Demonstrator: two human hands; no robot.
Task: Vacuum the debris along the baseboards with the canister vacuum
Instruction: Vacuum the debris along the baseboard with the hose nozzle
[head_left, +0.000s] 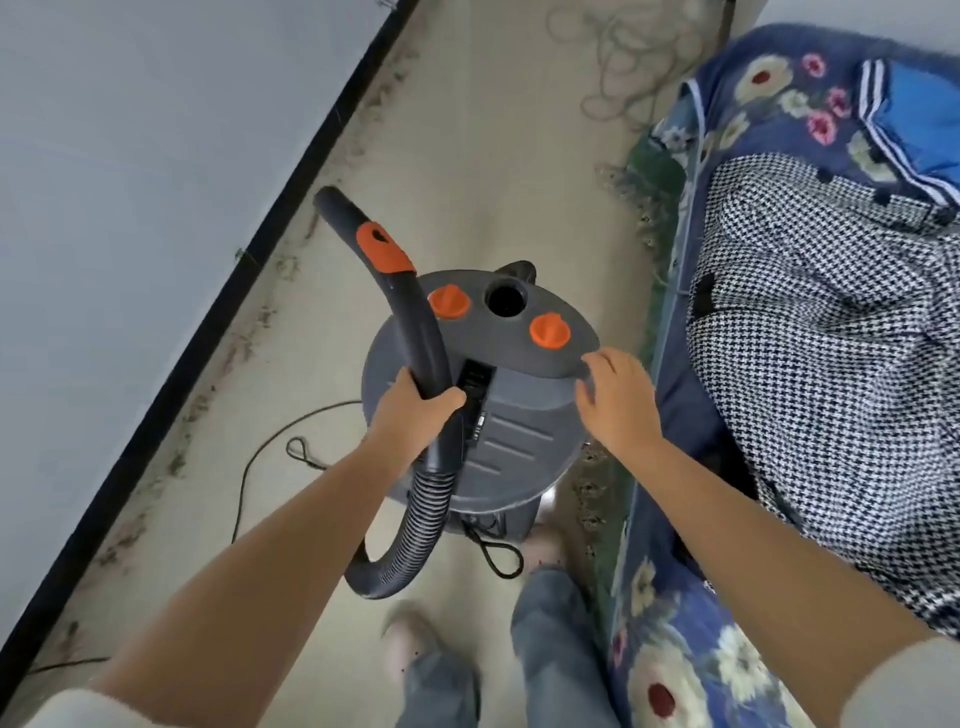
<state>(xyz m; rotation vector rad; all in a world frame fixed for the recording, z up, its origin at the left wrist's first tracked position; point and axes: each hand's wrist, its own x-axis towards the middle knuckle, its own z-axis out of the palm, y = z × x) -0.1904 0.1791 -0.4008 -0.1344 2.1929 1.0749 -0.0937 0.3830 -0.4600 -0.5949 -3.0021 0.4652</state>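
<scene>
**Mia:** Where is the canister vacuum (498, 415)?

**Sam:** In the middle of the floor, between the black baseboard (208, 322) at nine o'clock and the flowery bed cover (675, 597) at three o'clock.

**Mia:** Is it heavy?

**Sam:** It looks big and hard, so I think it is heavy. The ribbed hose (415, 514) looks bendy. The curved wand handle (410, 322) looks stiff and good to hold.

**Mia:** Who holds it?

**Sam:** The left hand (410, 410) is wrapped tight around the wand handle. The right hand (618, 400) lies flat on the lid edge, fingers spread, gripping nothing.

**Mia:** Which way does the wand handle point?

**Sam:** Its long line runs from six up to eleven o'clock. The tip leans toward the baseboard, where dark debris (249, 338) lies.
</scene>
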